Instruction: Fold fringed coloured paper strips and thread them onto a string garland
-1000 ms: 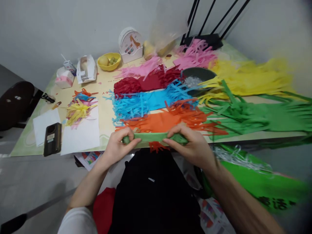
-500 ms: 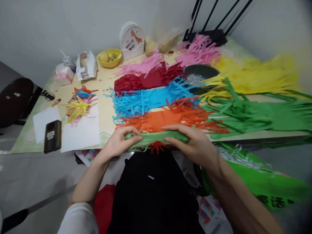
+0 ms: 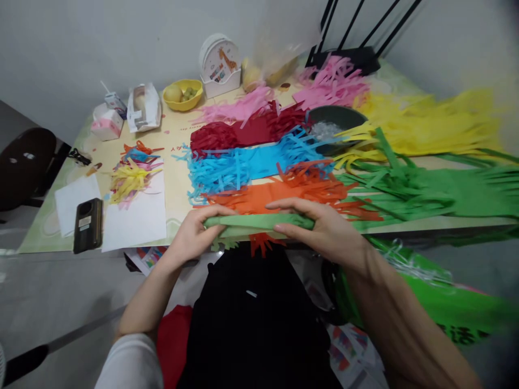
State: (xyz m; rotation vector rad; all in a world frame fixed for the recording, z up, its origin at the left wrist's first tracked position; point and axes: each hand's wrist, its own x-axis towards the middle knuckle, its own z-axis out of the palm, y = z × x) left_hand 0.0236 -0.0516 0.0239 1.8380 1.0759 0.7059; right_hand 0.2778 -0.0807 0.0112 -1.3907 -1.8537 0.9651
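Note:
Between my two hands, at the table's front edge, is a rolled strip of light green fringed paper [image 3: 253, 220]. My left hand [image 3: 198, 232] is closed on its left end, thumb in front and fingers behind. On its right end my right hand [image 3: 320, 229] grips the same way. Some pale green fringe hangs below the roll near my left thumb. Just behind the roll lies an orange fringed sheet [image 3: 267, 197], with part of its fringe hanging below. A blue fringed sheet [image 3: 263, 161] and a dark red one [image 3: 255, 131] lie farther back.
Green fringed paper [image 3: 474, 192] and yellow fringed paper [image 3: 438, 124] spread on the right. Behind the sheets is a dark bowl [image 3: 340, 116]. At left lie a phone [image 3: 88, 226], white paper [image 3: 135, 229] and a coloured tassel bunch [image 3: 132, 178]. A yellow fruit bowl [image 3: 194, 101] stands behind.
The green roll has risen and turned slightly between my hands, and its fringe hangs differently. Both hands keep hold of it; the sheets on the table lie as before.

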